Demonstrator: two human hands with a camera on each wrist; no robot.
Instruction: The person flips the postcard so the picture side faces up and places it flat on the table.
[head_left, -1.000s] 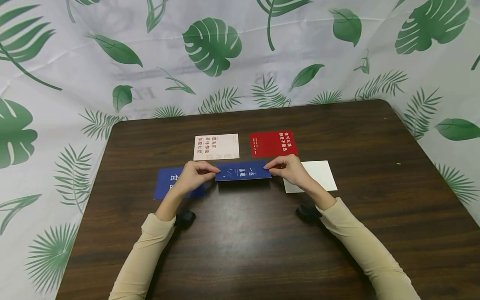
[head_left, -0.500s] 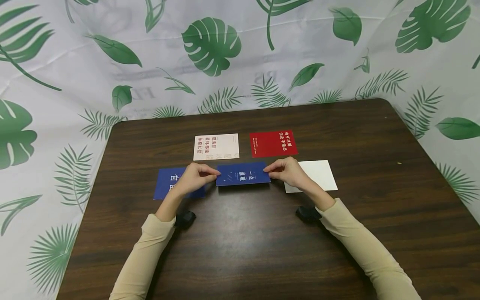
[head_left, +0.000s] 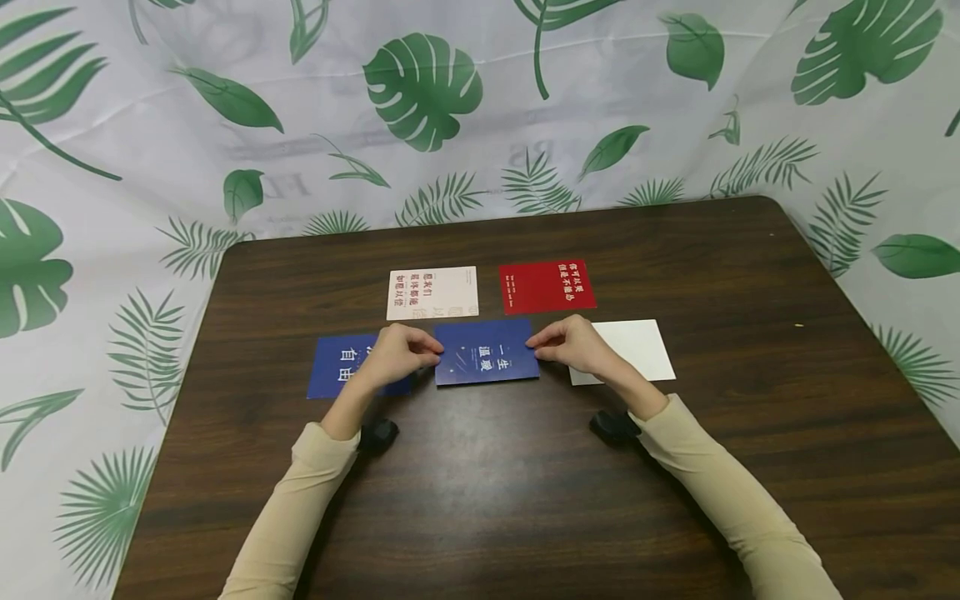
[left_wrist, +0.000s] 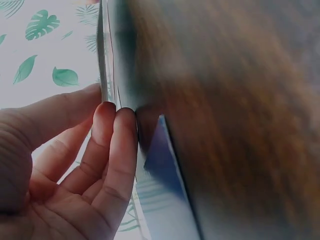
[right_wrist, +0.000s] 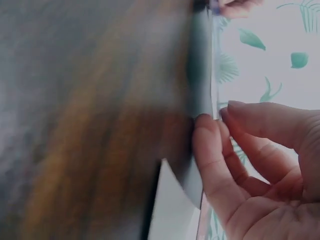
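In the head view a blue card (head_left: 487, 352) with white characters lies almost flat at mid-table, its near edge close to the wood. My left hand (head_left: 401, 356) pinches its left edge between thumb and fingers; the left wrist view has the card edge-on at the fingertips (left_wrist: 105, 108). At the opposite edge my right hand (head_left: 572, 346) pinches the same card, thumb and fingers together. Under the left hand, partly hidden, lies another blue card (head_left: 330, 369). A plain white card (head_left: 637, 350) is partly covered by my right hand.
A pale pink card (head_left: 432, 292) and a red card (head_left: 547, 287) lie side by side behind the held one. All rest on a dark wooden table (head_left: 480, 517). A leaf-patterned cloth (head_left: 480, 108) hangs beyond the table's far edge.
The held blue card has tipped down from a steeper tilt to nearly flat, its near edge coming toward me. My left hand has shifted slightly right; the other cards stay put.
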